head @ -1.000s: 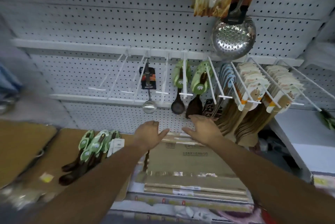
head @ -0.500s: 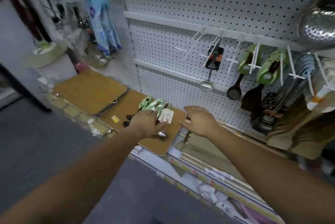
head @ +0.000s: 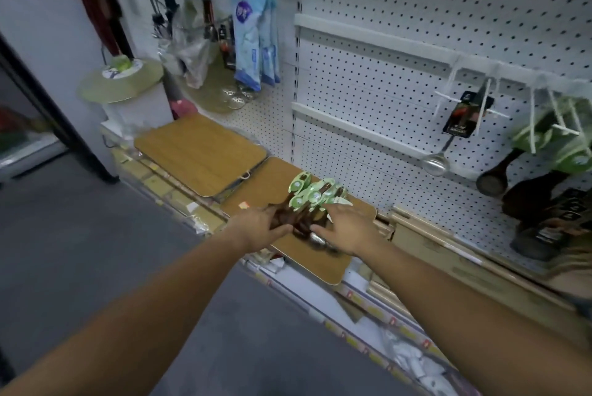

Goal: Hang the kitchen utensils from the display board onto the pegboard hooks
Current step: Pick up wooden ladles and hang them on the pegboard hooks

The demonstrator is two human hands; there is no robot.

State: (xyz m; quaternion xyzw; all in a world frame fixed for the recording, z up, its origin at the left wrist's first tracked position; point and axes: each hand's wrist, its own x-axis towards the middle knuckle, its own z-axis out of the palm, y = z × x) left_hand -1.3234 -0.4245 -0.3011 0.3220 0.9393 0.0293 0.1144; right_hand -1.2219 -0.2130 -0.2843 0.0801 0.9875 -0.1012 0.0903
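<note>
A bunch of dark wooden utensils with green card tags (head: 309,196) lies on a wooden display board (head: 323,262) at the shelf front. My left hand (head: 256,229) grips their dark lower ends between thumb and fingers. From the right, my right hand (head: 347,229) rests on the pile with its fingers spread. Bare white hooks (head: 448,96) stick out of the pegboard (head: 400,11) up and to the right. A steel ladle on a black card (head: 466,116) hangs beside them, with green-tagged wooden utensils (head: 551,142) hanging further right.
A second wooden board (head: 198,152) lies left of the display board. Blue packets (head: 253,43) and more hanging goods fill the left panel, with a round bamboo lid (head: 120,81) below them. Boxed stock lines the shelf edge (head: 378,309). Grey floor (head: 80,251) lies lower left.
The view has swung left and down. Both hands have moved from the shelf front onto the green-tagged utensil pile, the left closing on its dark ends.
</note>
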